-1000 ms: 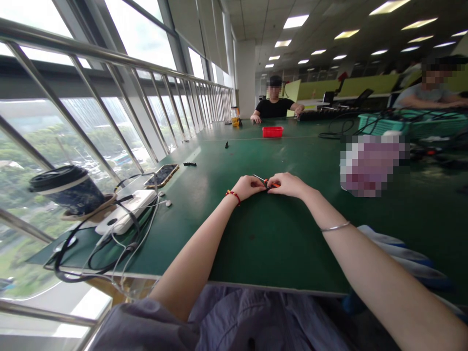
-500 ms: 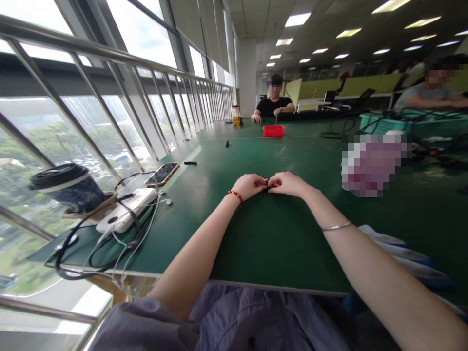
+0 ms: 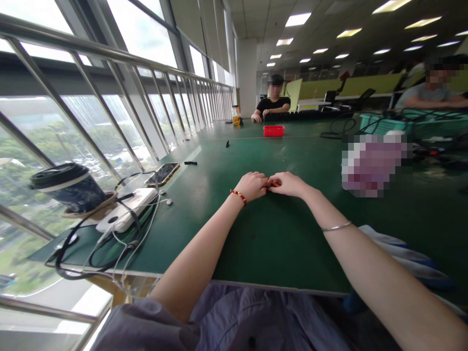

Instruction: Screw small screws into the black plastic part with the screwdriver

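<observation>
My left hand (image 3: pixel 252 185) and my right hand (image 3: pixel 288 184) rest knuckle to knuckle on the green table (image 3: pixel 278 234), both with fingers curled closed. Between them only a sliver of a small orange tool (image 3: pixel 275 184) shows; the rest is hidden under my fingers. My left wrist wears a red bead bracelet (image 3: pixel 238 195), my right forearm a thin silver bangle (image 3: pixel 335 226).
At the left edge stand a lidded paper cup (image 3: pixel 68 190), a white charger with tangled cables (image 3: pixel 124 217) and a phone (image 3: pixel 162 174). A red bin (image 3: pixel 273 130) and small black parts lie farther off. Two other people sit at the far end and right. Cables clutter the right.
The tool's thin metal shaft, sticking out a second ago, is now covered as my left hand closed over it. My hands pressed closer together.
</observation>
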Motion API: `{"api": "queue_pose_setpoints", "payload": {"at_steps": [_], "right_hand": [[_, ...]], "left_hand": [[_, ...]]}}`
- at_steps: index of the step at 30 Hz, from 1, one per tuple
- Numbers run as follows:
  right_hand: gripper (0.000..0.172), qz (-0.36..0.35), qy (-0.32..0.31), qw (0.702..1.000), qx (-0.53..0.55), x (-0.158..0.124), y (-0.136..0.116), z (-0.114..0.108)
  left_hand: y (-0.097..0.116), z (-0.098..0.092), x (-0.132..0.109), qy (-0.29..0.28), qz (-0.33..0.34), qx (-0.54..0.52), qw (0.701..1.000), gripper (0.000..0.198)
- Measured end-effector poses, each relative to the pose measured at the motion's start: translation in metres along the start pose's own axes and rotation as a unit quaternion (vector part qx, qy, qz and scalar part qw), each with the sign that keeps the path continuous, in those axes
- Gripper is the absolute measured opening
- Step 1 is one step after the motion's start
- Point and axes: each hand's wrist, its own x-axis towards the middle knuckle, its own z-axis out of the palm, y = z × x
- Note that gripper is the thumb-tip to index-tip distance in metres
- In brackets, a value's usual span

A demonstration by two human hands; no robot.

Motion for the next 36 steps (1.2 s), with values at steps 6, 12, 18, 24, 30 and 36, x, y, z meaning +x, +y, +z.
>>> {"api": "queue_pose_setpoints", "payload": {"at_steps": [6, 12, 18, 24, 30, 36], "right_hand": [[0.023, -0.010, 0.006, 1.000, 0.002, 0.001, 0.003, 0.001], [0.025, -0.010, 0.016, 1.000, -0.008, 0.000, 0.002, 0.000], [0.024, -0.010, 0.032, 0.999, 0.011, 0.000, 0.003, 0.001], [0.025, -0.029, 0.051, 0.997, 0.055, 0.004, 0.013, 0.008], [0.026, -0.028, 0.056, 0.996, 0.064, 0.004, 0.014, 0.010], [0.024, -0.038, 0.056, 0.997, 0.045, 0.004, 0.012, 0.008]], "left_hand": [[-0.001, 0.002, -0.001, 0.008, -0.002, -0.005, 1.000, 0.022], [-0.003, 0.005, -0.001, 0.016, -0.010, -0.027, 0.999, 0.022], [-0.008, 0.008, -0.005, 0.019, -0.058, -0.096, 0.994, 0.019], [-0.018, 0.014, -0.005, -0.007, -0.108, -0.168, 0.980, 0.019], [-0.018, 0.018, -0.005, 0.011, -0.122, -0.218, 0.968, 0.019], [-0.016, 0.017, -0.004, 0.040, -0.114, -0.248, 0.961, 0.014]]}}
